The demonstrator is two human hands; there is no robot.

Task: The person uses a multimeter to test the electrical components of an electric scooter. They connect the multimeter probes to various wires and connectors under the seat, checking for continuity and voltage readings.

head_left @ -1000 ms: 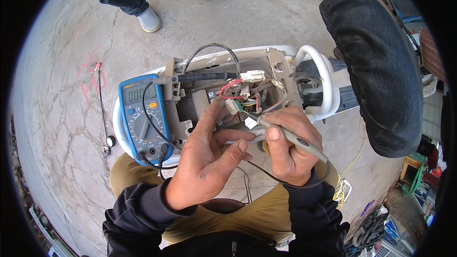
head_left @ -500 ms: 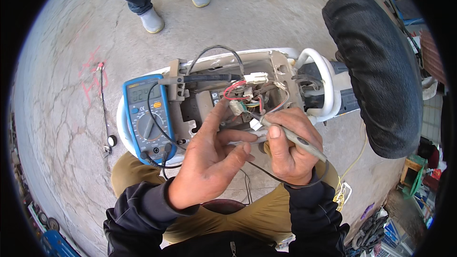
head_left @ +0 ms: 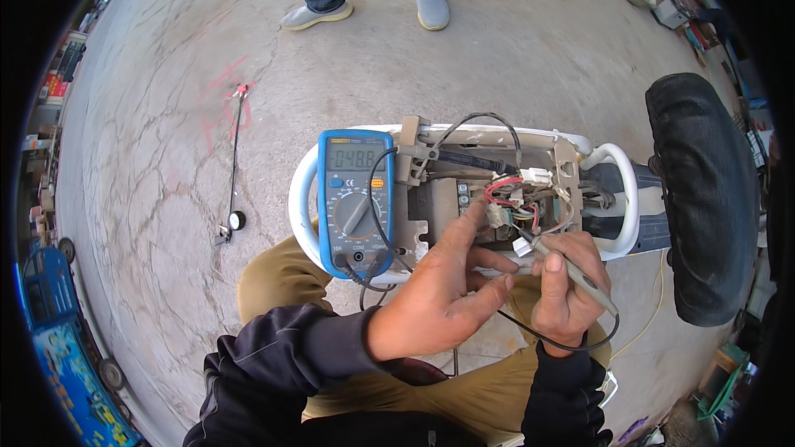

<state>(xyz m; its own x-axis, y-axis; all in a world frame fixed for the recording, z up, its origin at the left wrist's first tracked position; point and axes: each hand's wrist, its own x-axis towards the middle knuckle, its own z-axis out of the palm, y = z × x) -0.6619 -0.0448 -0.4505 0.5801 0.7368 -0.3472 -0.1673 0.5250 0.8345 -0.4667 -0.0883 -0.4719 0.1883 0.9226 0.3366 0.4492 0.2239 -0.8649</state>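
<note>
My left hand (head_left: 443, 290) reaches over an opened compartment (head_left: 443, 199) in a white-framed vehicle body. Its index finger points down beside the pale plug connector (head_left: 499, 216), and the other fingers are apart; I see nothing held in it. In my right hand (head_left: 571, 285) a grey test probe (head_left: 584, 281) is pinched like a pen, its front end at the wires by a small white connector (head_left: 522, 246). A second, black probe (head_left: 468, 159) lies along the compartment's far side. The blue multimeter (head_left: 356, 217) stands at the left end, its display lit with digits.
A black padded seat (head_left: 700, 199) rises at right, beyond a white tube loop (head_left: 623, 207). Black leads cross the meter. A hose with a round gauge (head_left: 237, 220) lies on the floor at left. Someone's shoes (head_left: 432, 10) are opposite; a blue toy-like truck (head_left: 62, 331) is at lower left.
My view has shifted, so bike, meter and hands appear farther right and lower. Both hands keep nearly the same pose. The meter's digits differ, and the shoes opposite stand at another angle.
</note>
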